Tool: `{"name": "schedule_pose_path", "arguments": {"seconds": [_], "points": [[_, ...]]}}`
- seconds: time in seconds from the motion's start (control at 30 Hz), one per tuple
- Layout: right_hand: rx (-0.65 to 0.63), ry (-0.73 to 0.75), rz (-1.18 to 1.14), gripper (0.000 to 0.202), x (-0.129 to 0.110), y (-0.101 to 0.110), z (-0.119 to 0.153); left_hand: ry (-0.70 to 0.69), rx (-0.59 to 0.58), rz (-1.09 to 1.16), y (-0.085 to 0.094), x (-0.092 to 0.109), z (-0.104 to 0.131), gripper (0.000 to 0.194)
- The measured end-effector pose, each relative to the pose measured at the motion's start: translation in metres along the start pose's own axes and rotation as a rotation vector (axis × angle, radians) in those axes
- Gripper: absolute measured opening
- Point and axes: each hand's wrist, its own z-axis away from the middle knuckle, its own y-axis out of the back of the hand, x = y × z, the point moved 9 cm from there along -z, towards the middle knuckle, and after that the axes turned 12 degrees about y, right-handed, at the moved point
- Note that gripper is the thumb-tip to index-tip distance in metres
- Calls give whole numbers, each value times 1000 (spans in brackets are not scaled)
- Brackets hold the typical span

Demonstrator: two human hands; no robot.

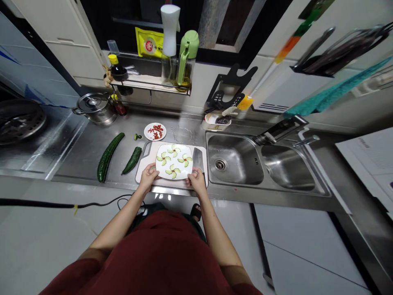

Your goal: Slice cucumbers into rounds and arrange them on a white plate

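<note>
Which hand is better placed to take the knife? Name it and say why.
Right, probably: the right hand holds the plate beside the knife; the left hand grips the plate's other side.

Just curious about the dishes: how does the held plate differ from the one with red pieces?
The held plate is squarish and larger; the small plate is round. The held plate carries four pale-green pinwheels, the small plate scattered red pieces. The left hand and right hand grip the held plate; the small plate rests on the counter. Both are white.
</note>
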Motion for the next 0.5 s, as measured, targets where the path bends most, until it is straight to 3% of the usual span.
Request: {"name": "schedule_pose_path", "arguments": {"seconds": [0.2, 0.3, 0.43, 0.5], "points": [[-29, -176, -356, 51, 7, -15, 15, -41, -58, -54, -23, 1, 26, 61], [18, -198, -404, 54, 11, -4, 25, -15, -133, -81, -41, -12, 37, 61], [167, -190, -383, 59, 15, 54, 61, -23, -360, -373, -72, -30, 42, 54], [263, -192, -357, 65, 17, 100, 95, -143, -356, -674, -77, -30, 39, 46]]}}
